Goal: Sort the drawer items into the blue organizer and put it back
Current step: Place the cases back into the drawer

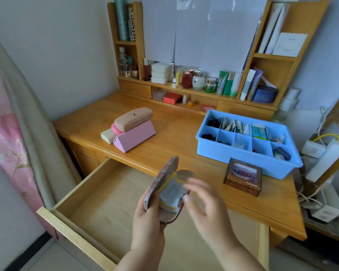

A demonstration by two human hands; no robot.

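Over the open wooden drawer [98, 198], my left hand [147, 218] grips a small brown patterned pouch [165, 172] from below. The pouch is spread open, showing a grey cloth [171, 194] and a yellow band inside. My right hand [207, 206] is blurred, with its fingertips at the pouch's right edge. I cannot tell whether it pinches anything. The blue organizer [243, 154] stands on the desk at the right. Its compartments hold dark small items, packets and a dark blue case. The visible part of the drawer floor is bare.
A brown printed box [243, 178] stands on the desk just in front of the organizer. Left of centre lies a stack of pink and tan glasses cases [133, 127]. Cosmetics fill the shelves [196, 89] at the back. Cables and white boxes crowd the right side.
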